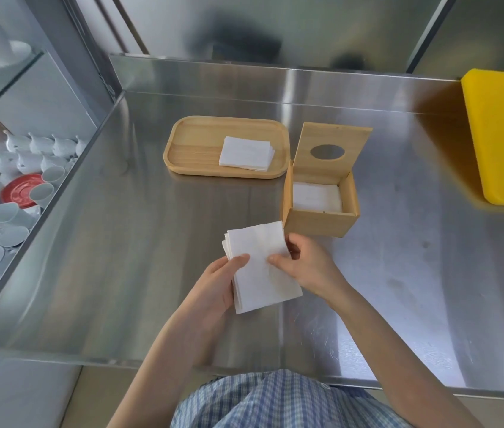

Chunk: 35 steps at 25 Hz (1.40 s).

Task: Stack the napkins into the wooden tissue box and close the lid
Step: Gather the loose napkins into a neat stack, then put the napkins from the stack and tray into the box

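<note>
I see the left hand (213,285) cupping a soft white stack of napkins (258,267) from beneath, thumb pressed on top; the right hand (303,267) pinches its right edge, fingers curled behind. The stack hangs above the brushed steel counter (121,242), just in front of the square wooden tissue box (321,220). Its lid (332,149), with an oval hole, stands upright; white napkins lie inside. A rounded wooden tray (195,143) behind holds another folded pile (246,153).
</note>
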{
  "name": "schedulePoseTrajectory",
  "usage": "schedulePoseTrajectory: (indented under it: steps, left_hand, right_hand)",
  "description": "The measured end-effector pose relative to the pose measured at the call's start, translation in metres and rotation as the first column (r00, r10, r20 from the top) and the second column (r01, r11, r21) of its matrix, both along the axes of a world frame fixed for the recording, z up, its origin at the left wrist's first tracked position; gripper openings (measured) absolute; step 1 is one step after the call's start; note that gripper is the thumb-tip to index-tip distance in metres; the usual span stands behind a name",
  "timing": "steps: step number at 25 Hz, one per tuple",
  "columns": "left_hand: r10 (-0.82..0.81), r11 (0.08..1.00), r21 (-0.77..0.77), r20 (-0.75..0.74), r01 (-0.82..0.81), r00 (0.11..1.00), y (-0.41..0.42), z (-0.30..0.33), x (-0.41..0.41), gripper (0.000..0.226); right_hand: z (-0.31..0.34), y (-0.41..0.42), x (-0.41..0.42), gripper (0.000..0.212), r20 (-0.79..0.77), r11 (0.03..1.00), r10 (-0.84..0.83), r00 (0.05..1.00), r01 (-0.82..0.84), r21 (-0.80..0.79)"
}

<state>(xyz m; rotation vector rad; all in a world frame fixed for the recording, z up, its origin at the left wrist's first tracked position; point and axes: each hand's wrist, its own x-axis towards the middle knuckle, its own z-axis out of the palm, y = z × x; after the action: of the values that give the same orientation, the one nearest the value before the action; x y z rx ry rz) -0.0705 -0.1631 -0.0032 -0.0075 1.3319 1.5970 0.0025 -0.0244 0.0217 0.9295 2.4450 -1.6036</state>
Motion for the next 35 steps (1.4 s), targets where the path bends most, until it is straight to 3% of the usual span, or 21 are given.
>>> schedulePoseTrajectory:
  steps: [6,10,13,16,19,24,30,35]
  left_hand:
    - [0.055,0.998,0.022,-0.024,-0.054,0.998,0.002,-0.003,0.001,0.025]
    - [0.142,0.988,0.061,-0.032,-0.140,0.989,0.003,-0.003,-0.002,0.024]
    - [0.207,0.967,0.146,0.015,-0.207,0.978,0.005,-0.001,-0.003,0.024]
    - [0.242,0.946,0.207,0.056,-0.248,0.969,0.011,0.001,-0.001,0.028]
    - [0.249,0.937,0.237,0.063,-0.257,0.966,0.013,0.001,0.003,0.031]
    - [0.262,0.944,0.209,-0.005,-0.255,0.965,0.010,-0.002,-0.001,0.023]
    - [0.234,0.972,0.023,-0.221,-0.235,0.947,0.005,-0.003,-0.005,0.016]
    - [0.186,0.967,-0.115,-0.287,-0.227,0.940,0.020,-0.004,0.003,0.026]
  right_hand:
    - [-0.005,0.000,0.003,0.014,-0.046,0.999,-0.036,0.998,0.036,-0.012]
    - [-0.006,-0.002,0.011,0.013,-0.132,0.981,-0.184,0.974,0.174,-0.083]
    - [-0.010,-0.006,0.015,0.033,-0.066,0.938,-0.285,0.956,0.264,-0.223]
    - [-0.013,-0.013,0.017,0.022,0.022,0.895,-0.243,0.970,0.233,-0.380]
    - [-0.015,-0.019,0.015,0.024,-0.035,0.849,-0.234,0.972,0.187,-0.495]
    - [-0.014,-0.011,0.018,0.019,-0.057,0.873,-0.282,0.958,0.231,-0.429]
    - [-0.012,0.003,0.027,0.006,-0.073,0.931,-0.294,0.953,0.269,-0.245]
    - [-0.008,0.020,0.038,0.006,-0.072,0.969,-0.236,0.969,0.229,-0.094]
